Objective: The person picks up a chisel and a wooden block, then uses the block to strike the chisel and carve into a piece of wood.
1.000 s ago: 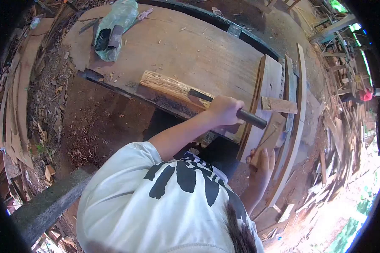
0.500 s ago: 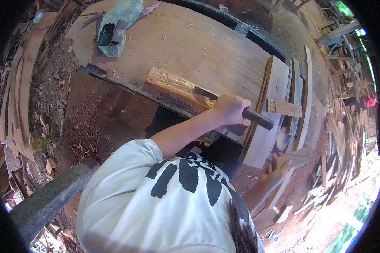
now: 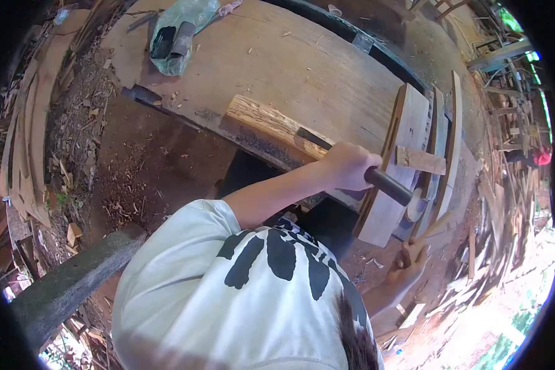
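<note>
My left hand is wrapped round a chisel, whose dark tubular handle sticks out to the right of the fist. The chisel's flat dark blade lies along a rough-hewn piece of timber with a pale, chipped face. To the lower right, my right hand is closed around a pale, stick-like tool, smeared by motion; its exact kind cannot be made out. Near the chisel handle's end sits a round pale wooden piece, beside the boards.
The timber rests along the near edge of a broad wooden table strewn with chips. Planks stand at its right end, a short wood block across them. A green plastic bag holds dark cylinders. A thick post slants at lower left.
My right hand has shifted down, away from the planks, with its tool. My left hand stays on the chisel. The whole view has slid slightly right.
</note>
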Action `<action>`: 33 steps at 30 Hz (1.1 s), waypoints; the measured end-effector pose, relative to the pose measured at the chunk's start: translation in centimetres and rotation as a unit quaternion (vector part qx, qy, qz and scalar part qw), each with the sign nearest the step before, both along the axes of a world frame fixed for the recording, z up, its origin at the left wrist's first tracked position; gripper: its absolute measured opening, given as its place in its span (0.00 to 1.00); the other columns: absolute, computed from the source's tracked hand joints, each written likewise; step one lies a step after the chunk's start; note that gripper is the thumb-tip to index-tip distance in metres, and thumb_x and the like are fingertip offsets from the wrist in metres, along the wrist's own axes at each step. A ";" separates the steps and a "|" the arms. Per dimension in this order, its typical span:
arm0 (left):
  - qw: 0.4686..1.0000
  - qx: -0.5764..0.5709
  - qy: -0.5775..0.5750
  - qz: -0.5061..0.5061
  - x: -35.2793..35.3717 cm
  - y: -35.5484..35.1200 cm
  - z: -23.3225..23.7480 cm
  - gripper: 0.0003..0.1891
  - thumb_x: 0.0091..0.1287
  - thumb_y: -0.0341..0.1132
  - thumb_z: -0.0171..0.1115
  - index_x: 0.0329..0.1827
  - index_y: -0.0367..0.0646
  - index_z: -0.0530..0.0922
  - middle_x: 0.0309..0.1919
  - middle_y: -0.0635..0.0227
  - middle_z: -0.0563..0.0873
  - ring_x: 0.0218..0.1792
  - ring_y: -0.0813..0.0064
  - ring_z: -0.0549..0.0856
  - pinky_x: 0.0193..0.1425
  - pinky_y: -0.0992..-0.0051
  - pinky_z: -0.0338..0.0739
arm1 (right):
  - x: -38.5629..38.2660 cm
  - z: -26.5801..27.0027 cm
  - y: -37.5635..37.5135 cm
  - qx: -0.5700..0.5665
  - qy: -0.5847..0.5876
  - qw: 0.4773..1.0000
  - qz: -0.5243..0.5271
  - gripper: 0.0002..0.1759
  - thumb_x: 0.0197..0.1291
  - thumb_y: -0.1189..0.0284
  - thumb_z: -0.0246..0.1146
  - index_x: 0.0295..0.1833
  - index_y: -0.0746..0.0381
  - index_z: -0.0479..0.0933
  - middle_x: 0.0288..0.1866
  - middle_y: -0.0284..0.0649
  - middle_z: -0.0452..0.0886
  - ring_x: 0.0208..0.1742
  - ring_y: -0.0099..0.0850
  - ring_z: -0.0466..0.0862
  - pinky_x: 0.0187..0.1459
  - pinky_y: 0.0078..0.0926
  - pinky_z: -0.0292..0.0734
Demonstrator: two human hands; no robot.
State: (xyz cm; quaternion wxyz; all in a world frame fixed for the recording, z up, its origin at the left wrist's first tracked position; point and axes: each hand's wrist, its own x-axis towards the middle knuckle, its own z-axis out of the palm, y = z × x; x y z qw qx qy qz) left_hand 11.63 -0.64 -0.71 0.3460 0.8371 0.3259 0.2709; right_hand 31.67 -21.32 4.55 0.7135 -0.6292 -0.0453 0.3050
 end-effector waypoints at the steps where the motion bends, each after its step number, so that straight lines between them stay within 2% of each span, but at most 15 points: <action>1: 1.000 0.004 -0.014 0.002 -0.1 -0.2 0.1 0.11 0.53 0.45 0.71 0.30 0.50 0.81 0.23 0.62 0.85 0.29 0.55 0.87 0.33 0.57 0.80 | 0.1 -0.6 0.0 -0.002 0.004 1.000 0.002 0.20 0.75 0.59 0.52 0.48 0.69 0.71 0.36 0.43 0.78 0.26 0.22 0.78 0.13 0.10 0.61; 4: 0.998 0.025 -0.060 -0.018 -1.0 -0.3 0.8 0.11 0.54 0.45 0.69 0.29 0.50 0.80 0.22 0.62 0.85 0.28 0.56 0.87 0.32 0.58 0.80 | -0.4 -1.5 0.6 0.011 0.069 0.997 0.039 0.21 0.74 0.58 0.53 0.50 0.69 0.71 0.35 0.42 0.77 0.26 0.23 0.78 0.13 0.10 0.61; 6: 0.998 0.036 -0.052 -0.012 -1.6 -0.5 1.3 0.10 0.54 0.45 0.69 0.28 0.50 0.80 0.22 0.62 0.85 0.28 0.56 0.87 0.32 0.58 0.80 | -2.4 -0.5 1.9 -0.037 -0.004 0.999 0.031 0.22 0.74 0.57 0.54 0.50 0.68 0.71 0.35 0.42 0.78 0.25 0.23 0.79 0.12 0.09 0.61; 10: 0.997 0.076 -0.004 0.007 -2.6 0.1 1.1 0.10 0.52 0.42 0.71 0.30 0.52 0.79 0.24 0.66 0.84 0.27 0.60 0.86 0.30 0.61 0.79 | -3.0 -0.4 2.5 -0.017 -0.002 0.997 0.072 0.20 0.73 0.57 0.54 0.48 0.66 0.71 0.36 0.42 0.80 0.24 0.24 0.80 0.13 0.09 0.60; 12: 0.997 0.076 -0.008 0.019 -3.3 0.5 1.0 0.10 0.52 0.42 0.72 0.30 0.52 0.79 0.24 0.67 0.84 0.28 0.61 0.86 0.30 0.61 0.79 | -4.0 0.2 2.7 -0.078 -0.054 0.994 0.050 0.17 0.72 0.59 0.55 0.48 0.64 0.72 0.36 0.43 0.81 0.24 0.24 0.80 0.13 0.08 0.60; 22: 0.995 0.076 0.013 0.059 -5.4 1.8 0.0 0.12 0.50 0.42 0.73 0.31 0.52 0.79 0.25 0.68 0.84 0.30 0.61 0.87 0.32 0.61 0.80 | -5.9 0.8 3.4 -0.070 -0.062 0.993 0.078 0.14 0.72 0.62 0.55 0.49 0.62 0.72 0.33 0.41 0.81 0.23 0.25 0.81 0.14 0.08 0.61; 25: 0.994 0.083 0.000 0.066 -5.4 2.0 -0.8 0.12 0.49 0.43 0.73 0.31 0.52 0.78 0.24 0.68 0.84 0.29 0.61 0.87 0.32 0.61 0.80 | -6.2 0.8 3.7 -0.093 -0.076 0.990 0.080 0.13 0.72 0.62 0.55 0.50 0.62 0.72 0.32 0.43 0.81 0.24 0.25 0.81 0.15 0.09 0.65; 27: 0.994 0.081 0.005 0.069 -5.3 1.9 -1.1 0.12 0.49 0.43 0.73 0.31 0.52 0.79 0.24 0.68 0.84 0.29 0.61 0.87 0.31 0.61 0.79 | -5.7 0.0 3.7 -0.058 -0.055 0.994 0.079 0.15 0.72 0.63 0.54 0.53 0.63 0.71 0.35 0.44 0.80 0.26 0.27 0.81 0.19 0.11 0.71; 28: 0.994 0.080 0.010 0.072 -5.2 1.9 -1.2 0.12 0.49 0.43 0.72 0.31 0.53 0.79 0.23 0.68 0.84 0.28 0.61 0.87 0.31 0.61 0.79 | -5.8 -0.2 3.9 -0.058 -0.056 0.994 0.080 0.15 0.72 0.63 0.54 0.53 0.63 0.71 0.35 0.44 0.80 0.26 0.27 0.81 0.19 0.11 0.71; 30: 0.994 0.079 0.016 0.075 -5.0 1.8 -1.8 0.11 0.49 0.43 0.72 0.31 0.53 0.79 0.23 0.68 0.84 0.28 0.61 0.87 0.31 0.60 0.79 | -6.3 -0.9 4.6 0.034 -0.028 0.999 0.017 0.17 0.72 0.63 0.54 0.56 0.65 0.70 0.38 0.44 0.79 0.28 0.29 0.80 0.24 0.15 0.77; 33: 0.994 0.073 0.031 0.078 -4.8 1.7 -2.1 0.10 0.50 0.43 0.71 0.32 0.54 0.80 0.23 0.67 0.85 0.28 0.61 0.87 0.31 0.60 0.79 | -9.6 -1.6 5.7 0.006 -0.054 0.998 -0.017 0.19 0.74 0.61 0.53 0.57 0.66 0.71 0.40 0.44 0.80 0.32 0.26 0.81 0.22 0.15 0.71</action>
